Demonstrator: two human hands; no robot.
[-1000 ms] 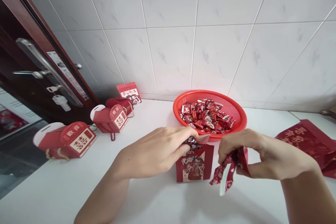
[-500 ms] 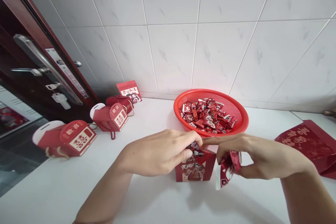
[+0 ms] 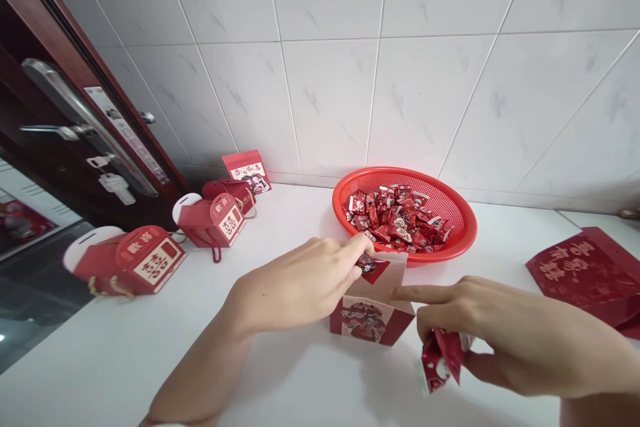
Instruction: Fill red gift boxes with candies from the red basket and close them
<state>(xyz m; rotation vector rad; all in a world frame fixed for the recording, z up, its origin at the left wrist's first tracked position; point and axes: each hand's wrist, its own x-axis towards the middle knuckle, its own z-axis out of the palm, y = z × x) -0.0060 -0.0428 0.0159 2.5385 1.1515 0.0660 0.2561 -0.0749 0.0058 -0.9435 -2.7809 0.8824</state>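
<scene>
A small red gift box (image 3: 365, 321) with a printed front stands on the white counter, its top open and pale inside. My left hand (image 3: 300, 283) is closed in a pinch on a red-wrapped candy (image 3: 373, 268) over the box's opening. My right hand (image 3: 505, 327) is to the right of the box, with its index finger stretched to the box's opening. Its other fingers are curled around red candy packets (image 3: 443, 360); how many is unclear. Just behind the box, a red plastic basket (image 3: 457, 213) holds a heap of wrapped candies (image 3: 400, 223).
Red handled boxes (image 3: 150, 260) (image 3: 213, 217) stand at the left, with a red card-like packet (image 3: 247, 173) against the tiled wall. A red paper bag (image 3: 585, 267) lies at the right. A door with a metal handle (image 3: 75, 107) is at far left.
My right hand has moved down and right with its candy packets. The box's open top shows more now, and its front is turned slightly. My left hand keeps its candy near the opening.
</scene>
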